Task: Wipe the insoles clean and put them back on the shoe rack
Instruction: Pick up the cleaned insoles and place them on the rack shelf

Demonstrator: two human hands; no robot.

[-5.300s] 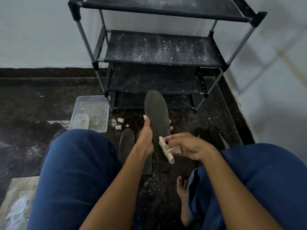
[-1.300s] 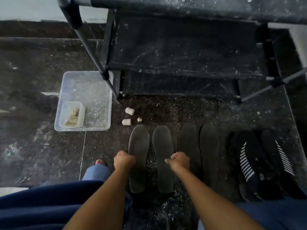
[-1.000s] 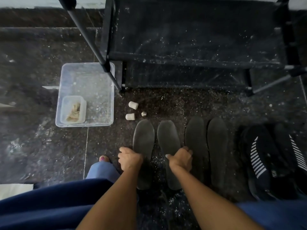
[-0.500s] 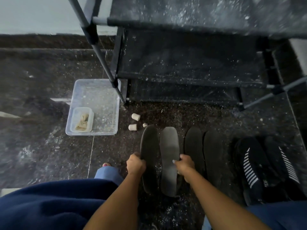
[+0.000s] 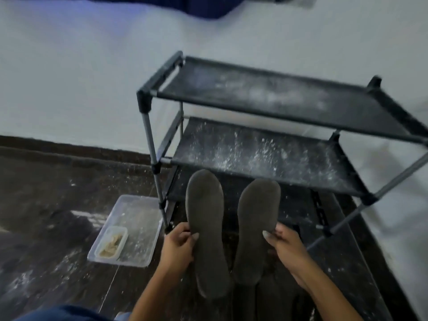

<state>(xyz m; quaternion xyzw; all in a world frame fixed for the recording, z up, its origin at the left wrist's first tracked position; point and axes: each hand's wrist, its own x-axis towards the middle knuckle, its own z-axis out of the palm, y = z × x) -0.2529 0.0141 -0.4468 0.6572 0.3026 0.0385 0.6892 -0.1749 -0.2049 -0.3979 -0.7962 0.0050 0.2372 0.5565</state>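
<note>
Two dark grey insoles are lifted off the floor in front of the shoe rack (image 5: pixel 266 105). My left hand (image 5: pixel 178 246) grips the left insole (image 5: pixel 206 228) by its left edge at mid-length. My right hand (image 5: pixel 284 245) grips the right insole (image 5: pixel 254 228) by its right edge. Both insoles point toe-first toward the rack's lower shelves. The rack is black with grey poles, and white dust speckles its top and middle shelves (image 5: pixel 259 154).
A clear plastic tray (image 5: pixel 136 218) lies on the dark floor left of the rack, holding a small tub (image 5: pixel 111 244) with a crumpled cloth. A pale wall runs behind and to the right of the rack. White dust is scattered across the floor.
Both hands have lifted the two left insoles off the floor and raised them toward the rack. The view has tilted up, so the other insoles and the shoes are out of sight.
</note>
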